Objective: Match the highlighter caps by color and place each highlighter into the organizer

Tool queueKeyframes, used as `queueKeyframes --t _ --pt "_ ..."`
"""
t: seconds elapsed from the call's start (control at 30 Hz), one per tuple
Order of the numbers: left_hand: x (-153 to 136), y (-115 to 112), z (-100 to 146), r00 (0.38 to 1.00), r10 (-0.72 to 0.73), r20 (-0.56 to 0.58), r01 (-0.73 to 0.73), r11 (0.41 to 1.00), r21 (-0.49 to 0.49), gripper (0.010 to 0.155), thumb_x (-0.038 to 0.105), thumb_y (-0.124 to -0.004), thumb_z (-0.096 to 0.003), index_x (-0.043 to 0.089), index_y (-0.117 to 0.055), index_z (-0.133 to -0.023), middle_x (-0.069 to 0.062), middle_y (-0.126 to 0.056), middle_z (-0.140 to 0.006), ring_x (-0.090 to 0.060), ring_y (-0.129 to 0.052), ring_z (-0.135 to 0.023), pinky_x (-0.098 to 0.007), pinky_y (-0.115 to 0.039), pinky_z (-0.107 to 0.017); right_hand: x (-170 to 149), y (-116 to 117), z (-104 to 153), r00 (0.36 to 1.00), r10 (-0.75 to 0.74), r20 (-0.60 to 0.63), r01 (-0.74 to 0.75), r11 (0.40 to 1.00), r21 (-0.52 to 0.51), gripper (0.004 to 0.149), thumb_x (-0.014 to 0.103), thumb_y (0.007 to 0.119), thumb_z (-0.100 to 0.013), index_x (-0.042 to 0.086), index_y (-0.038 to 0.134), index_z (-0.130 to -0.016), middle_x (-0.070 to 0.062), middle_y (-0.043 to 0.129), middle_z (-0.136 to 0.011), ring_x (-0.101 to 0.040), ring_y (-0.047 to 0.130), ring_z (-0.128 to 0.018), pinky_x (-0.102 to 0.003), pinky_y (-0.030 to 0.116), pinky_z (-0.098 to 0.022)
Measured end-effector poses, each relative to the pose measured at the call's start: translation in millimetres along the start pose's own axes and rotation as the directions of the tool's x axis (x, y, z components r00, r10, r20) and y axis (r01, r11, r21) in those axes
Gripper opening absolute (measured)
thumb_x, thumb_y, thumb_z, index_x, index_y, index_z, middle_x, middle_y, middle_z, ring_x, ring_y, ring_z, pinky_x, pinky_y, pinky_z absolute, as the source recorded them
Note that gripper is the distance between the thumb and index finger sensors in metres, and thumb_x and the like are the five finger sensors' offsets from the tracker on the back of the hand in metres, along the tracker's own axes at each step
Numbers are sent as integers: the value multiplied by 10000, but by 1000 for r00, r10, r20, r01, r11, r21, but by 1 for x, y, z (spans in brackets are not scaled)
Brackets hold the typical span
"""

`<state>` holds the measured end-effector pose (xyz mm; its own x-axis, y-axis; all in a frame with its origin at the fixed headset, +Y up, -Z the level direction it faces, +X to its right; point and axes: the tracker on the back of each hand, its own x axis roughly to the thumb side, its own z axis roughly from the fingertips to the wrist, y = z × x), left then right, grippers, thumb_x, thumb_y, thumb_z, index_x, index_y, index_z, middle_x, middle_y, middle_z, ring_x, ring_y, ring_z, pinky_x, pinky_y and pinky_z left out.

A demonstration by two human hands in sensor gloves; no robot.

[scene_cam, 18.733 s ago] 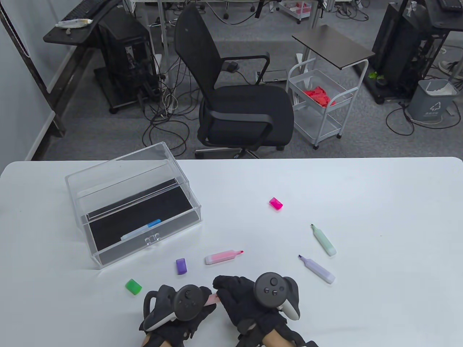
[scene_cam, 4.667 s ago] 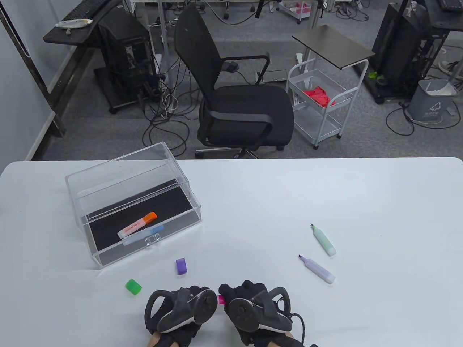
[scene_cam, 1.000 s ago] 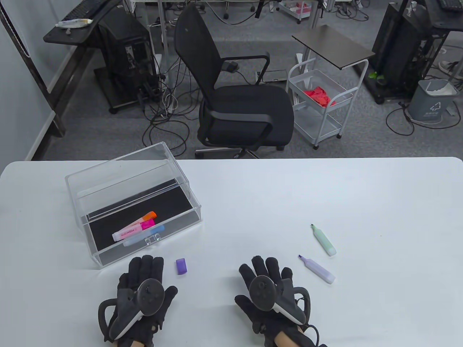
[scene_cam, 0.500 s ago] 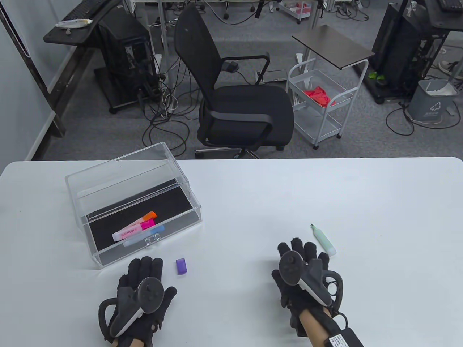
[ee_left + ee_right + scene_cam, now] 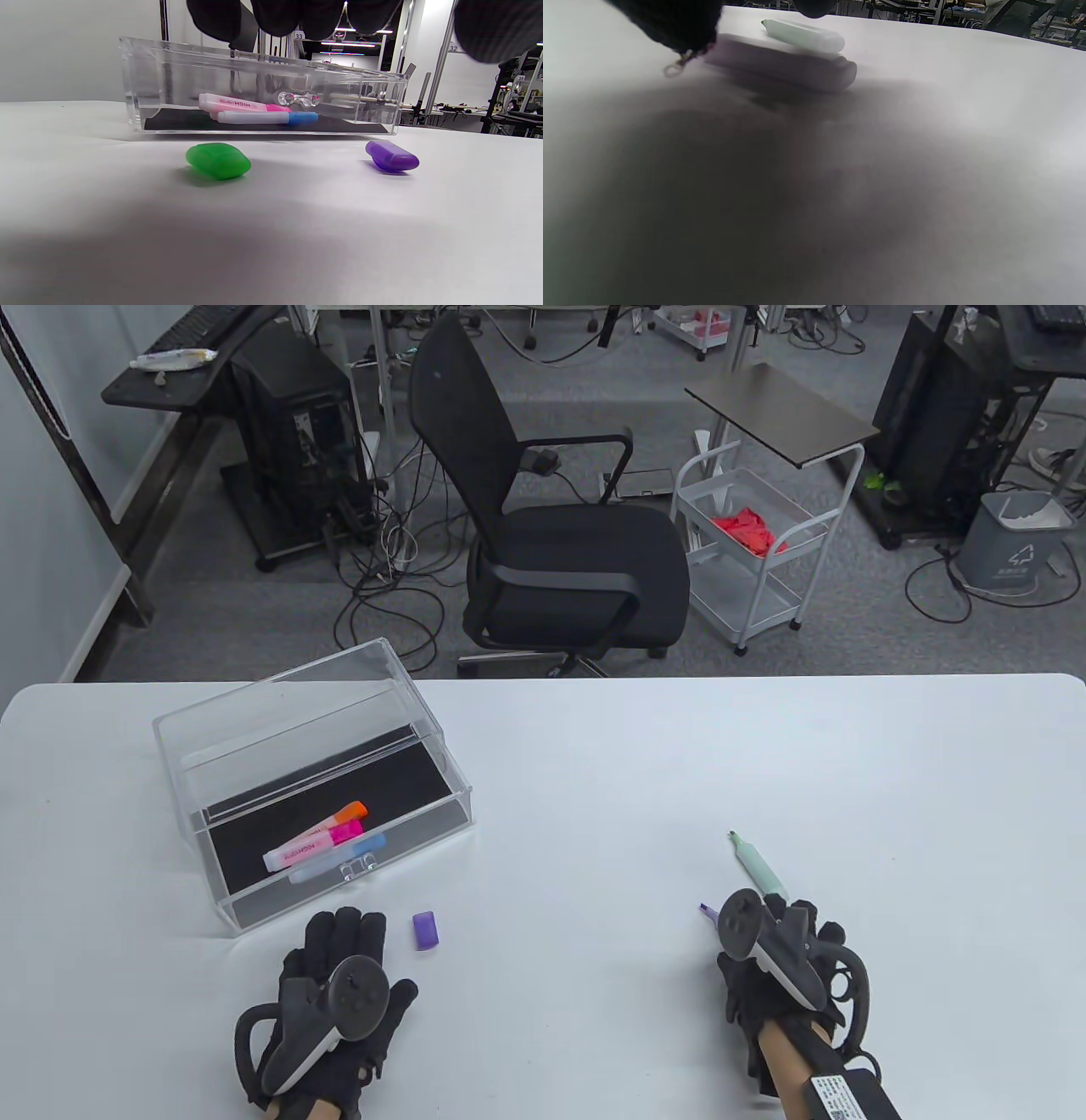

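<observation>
My left hand (image 5: pixel 344 954) lies flat with straight fingers near the table's front edge. It covers the green cap (image 5: pixel 218 160) in the table view. The left wrist view shows that cap lying free on the table under my fingertips (image 5: pixel 297 15). The purple cap (image 5: pixel 426 930) lies just right of this hand. My right hand (image 5: pixel 785 937) hovers over the uncapped purple highlighter (image 5: pixel 789 67). Only its tip (image 5: pixel 707 909) shows in the table view, and no finger closes on it. The uncapped green highlighter (image 5: pixel 758 865) lies just beyond.
The clear organizer (image 5: pixel 254 712) stands at the left with its black-lined drawer pulled out. The drawer holds the capped orange (image 5: pixel 349 813), pink (image 5: pixel 310 846) and blue (image 5: pixel 267 117) highlighters. A black office chair (image 5: pixel 560 560) stands beyond the table's far edge.
My right hand has travelled right from the table's middle and now covers the purple highlighter. The left hand has stayed over the green cap.
</observation>
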<state>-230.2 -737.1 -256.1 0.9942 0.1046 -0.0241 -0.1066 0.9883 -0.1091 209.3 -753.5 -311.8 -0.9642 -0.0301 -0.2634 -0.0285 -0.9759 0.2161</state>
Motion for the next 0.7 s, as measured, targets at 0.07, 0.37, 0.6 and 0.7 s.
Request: queueKeyframes --t 0.07,0.37,0.6,0.7 --pt "1 -1 0 1000 -1 4 1 1000 -6 834 711 -577 -428 368 -226 -1102 79 -206 -1190 -275 -252 -1184 -541 -398 -829 1 4 -3 1000 2 5 -2 1000 9 702 435 792 -415 309 457 -1019 -68 468 -1126 -371 387 -1051 -683 301 -720" --pt "4 -3 -1 1000 -12 10 12 1000 -19 834 710 -580 -428 364 -232 -1103 75 -213 -1189 -281 -260 -1182 -541 -403 -828 4 12 -13 999 35 -23 -35 999 -11 630 388 770 -424 259 538 -996 -104 629 -1017 -349 666 -924 -630 472 -705" --pt "4 -3 0 1000 -7 9 7 1000 -20 834 709 -580 -428 361 -237 -1103 74 -222 -1188 -286 -272 -1180 -540 -408 -827 16 11 -16 988 152 0 -152 988 -19 567 359 752 -432 218 608 -962 -119 719 -927 -325 756 -841 -615 563 -668" --pt "4 -3 0 1000 -8 12 8 1000 -22 832 709 -580 -429 361 -239 -1103 72 -224 -1189 -288 -278 -1179 -538 -416 -828 21 15 -17 962 270 41 -268 962 -49 598 369 713 -426 177 541 -965 -131 718 -904 -327 794 -794 -607 624 -628"
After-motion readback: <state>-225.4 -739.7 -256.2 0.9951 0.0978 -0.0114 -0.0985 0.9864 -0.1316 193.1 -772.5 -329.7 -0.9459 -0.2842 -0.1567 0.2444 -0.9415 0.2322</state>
